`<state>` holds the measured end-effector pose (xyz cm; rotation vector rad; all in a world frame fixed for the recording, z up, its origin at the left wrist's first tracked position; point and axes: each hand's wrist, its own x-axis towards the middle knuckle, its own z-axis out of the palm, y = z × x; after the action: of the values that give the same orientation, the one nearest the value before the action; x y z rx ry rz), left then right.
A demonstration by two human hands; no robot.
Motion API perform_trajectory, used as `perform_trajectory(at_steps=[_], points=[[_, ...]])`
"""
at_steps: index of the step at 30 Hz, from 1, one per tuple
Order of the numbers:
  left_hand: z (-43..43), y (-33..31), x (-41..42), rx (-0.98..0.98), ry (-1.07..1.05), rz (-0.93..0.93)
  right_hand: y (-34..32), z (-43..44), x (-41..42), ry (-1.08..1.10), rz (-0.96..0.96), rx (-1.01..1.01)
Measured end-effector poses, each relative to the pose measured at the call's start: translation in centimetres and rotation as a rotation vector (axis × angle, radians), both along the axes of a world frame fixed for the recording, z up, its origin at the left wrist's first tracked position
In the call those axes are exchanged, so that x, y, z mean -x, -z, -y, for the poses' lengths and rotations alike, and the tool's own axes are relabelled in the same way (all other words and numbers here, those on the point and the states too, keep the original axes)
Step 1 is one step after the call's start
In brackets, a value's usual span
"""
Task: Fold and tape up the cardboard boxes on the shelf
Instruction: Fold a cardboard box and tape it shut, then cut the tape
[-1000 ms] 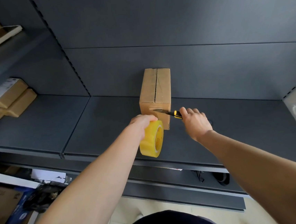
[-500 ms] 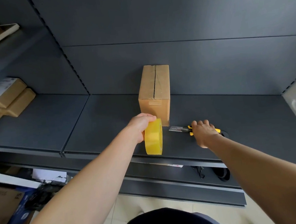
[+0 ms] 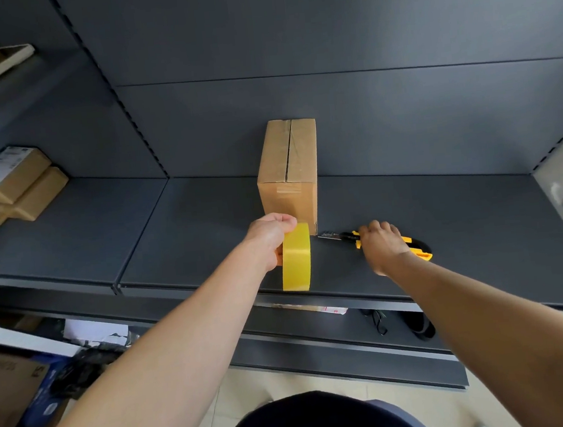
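Your right hand (image 3: 381, 243) has lowered knife (image 3: 344, 236) onto shelf (image 3: 481, 228) beside box (image 3: 286, 175); fingers loose on handle. Left hand (image 3: 268, 237) grips tape roll (image 3: 296, 258): release knife cleanly, blade away.

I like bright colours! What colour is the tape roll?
Yellow, seen in the head view: tape roll.

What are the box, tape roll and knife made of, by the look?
Box: matte brown cardboard, flap seam on top, a glossy clear strip on its front. Tape roll: translucent yellowish plastic film, slightly shiny. Knife: yellow and black handle, probably plastic; grey blade, likely metal.
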<state>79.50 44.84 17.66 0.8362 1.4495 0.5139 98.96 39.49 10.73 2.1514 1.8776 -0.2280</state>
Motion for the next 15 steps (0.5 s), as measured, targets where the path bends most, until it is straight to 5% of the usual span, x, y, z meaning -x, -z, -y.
perform_trajectory(at_steps=[3,6,8,11,15], points=[[0.2,0.0,-0.5,-0.007,0.004,-0.004,-1.4,-0.4,1.6,0.231,-0.416,-0.162],[0.5,0.0,-1.1,-0.042,0.030,-0.017,-3.4,-1.0,3.8,0.719,-1.179,0.103],[0.8,-0.3,-1.6,-0.072,0.078,-0.028,-4.3,-1.2,4.3,0.854,-1.448,0.293],[1.4,-0.4,-2.5,-0.121,0.177,-0.050,-5.4,-1.5,4.4,0.984,-1.608,0.281],[2.2,-0.9,-3.7,-0.137,0.256,-0.013,-6.3,-1.4,4.1,1.174,-1.593,0.116]])
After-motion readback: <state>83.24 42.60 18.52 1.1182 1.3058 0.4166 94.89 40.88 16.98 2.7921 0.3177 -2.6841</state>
